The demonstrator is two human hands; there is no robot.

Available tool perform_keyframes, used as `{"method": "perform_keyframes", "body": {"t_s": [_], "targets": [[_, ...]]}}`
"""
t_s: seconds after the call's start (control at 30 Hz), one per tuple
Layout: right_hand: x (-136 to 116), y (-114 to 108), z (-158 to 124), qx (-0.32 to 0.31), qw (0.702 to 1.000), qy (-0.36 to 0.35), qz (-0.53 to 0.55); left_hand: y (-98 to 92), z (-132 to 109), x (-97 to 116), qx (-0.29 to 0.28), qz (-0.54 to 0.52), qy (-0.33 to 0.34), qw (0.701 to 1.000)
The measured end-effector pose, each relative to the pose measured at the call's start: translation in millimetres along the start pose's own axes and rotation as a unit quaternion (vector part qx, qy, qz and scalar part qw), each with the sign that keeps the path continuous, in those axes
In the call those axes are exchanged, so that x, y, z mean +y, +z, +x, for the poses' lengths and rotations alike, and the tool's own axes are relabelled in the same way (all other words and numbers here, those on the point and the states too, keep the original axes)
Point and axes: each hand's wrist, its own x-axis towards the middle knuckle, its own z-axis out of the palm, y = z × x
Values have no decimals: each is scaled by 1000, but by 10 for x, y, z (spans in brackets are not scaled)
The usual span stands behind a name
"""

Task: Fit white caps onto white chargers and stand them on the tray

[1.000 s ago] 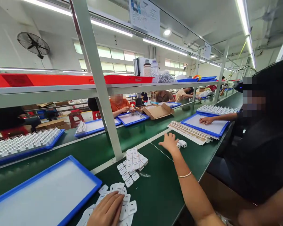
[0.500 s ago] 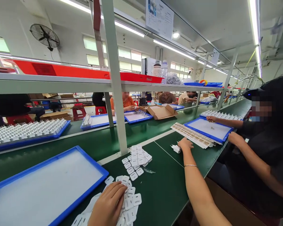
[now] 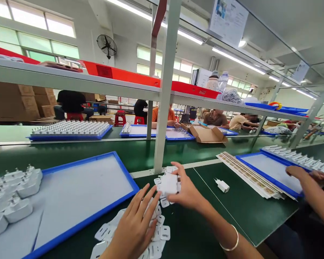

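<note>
A white charger block [image 3: 169, 184] sits between the thumb and fingers of my right hand [image 3: 187, 190], held above the table. My left hand [image 3: 140, 219] is open with its fingers stretched out. Its fingertips come close to the left side of the block; whether they touch it I cannot tell. Beneath the left hand spreads a loose pile of small white printed plates [image 3: 156, 235] with rounded corners. More such plates [image 3: 164, 202] lie behind the block, partly hidden by it. To the right, another white charger [image 3: 221, 185] with two pins rests on the green table.
A blue-rimmed tray [image 3: 124, 171] fills the left side, with several white plug chargers [image 3: 18, 208] at its near left. A shelf post [image 3: 163, 144] rises behind my hands. Stacked flat boards [image 3: 248, 176] and a co-worker's hand [image 3: 299, 174] at another tray are on the right.
My right hand has moved left from the chargers on the table and now holds a white block. My left hand has lifted and spread its fingers. The view has turned left.
</note>
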Motion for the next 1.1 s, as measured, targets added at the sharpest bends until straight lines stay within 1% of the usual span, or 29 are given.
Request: {"method": "perform_keyframes", "body": {"t_s": [0.07, 0.1, 0.23, 0.33, 0.43, 0.47, 0.53, 0.6, 0.63, 0.67, 0.73, 0.8, 0.83, 0.87, 0.9, 0.93, 1.0, 1.1], "targets": [[-31, 219, -126, -38, 998, -18, 48, 2, -20, 77, -12, -17, -8, 1000], [-34, 295, -179, -43, 997, -18, 59, 8, -35, 107, -13, -27, -17, 999], [-25, 493, -315, -39, 996, 5, 77, 42, -86, 147, 0, -41, -57, 998], [-38, 623, -401, -30, 995, 20, 90, 74, -112, 126, 19, -46, -63, 997], [-69, 711, -469, -18, 994, 18, 104, 111, -148, 82, 30, -74, -79, 994], [-78, 715, -474, -22, 993, 17, 115, 119, -159, 60, 28, -95, -91, 991], [-85, 671, -442, -52, 986, 20, 159, 123, -169, 7, 16, -159, -131, 978], [-51, 575, -354, -89, 975, 31, 200, 107, -152, -55, 6, -246, -201, 948], [-11, 517, -295, -91, 975, 40, 198, 94, -133, -87, 5, -291, -249, 924], [45, 459, -231, -84, 983, 46, 159, 80, -109, -117, 5, -337, -302, 892], [191, 352, -111, -87, 986, 61, 128, 50, -55, -170, 3, -427, -412, 805], [346, 261, -27, -93, 989, 73, 90, 23, -5, -205, 8, -496, -492, 715], [411, 223, -4, -99, 990, 78, 70, 11, 13, -216, 12, -520, -517, 679], [462, 191, 8, -105, 990, 82, 50, 2, 25, -222, 15, -537, -533, 654], [497, 167, 9, -112, 990, 84, 31, -3, 31, -225, 17, -548, -542, 637], [517, 156, 3, -118, 989, 85, 13, -3, 33, -224, 18, -554, -545, 629], [518, 179, -21, -132, 988, 79, -15, 7, 25, -213, 16, -565, -542, 622], [475, 323, -55, -150, 986, 61, -35, 34, 11, -180, 9, -579, -531, 618]]}}
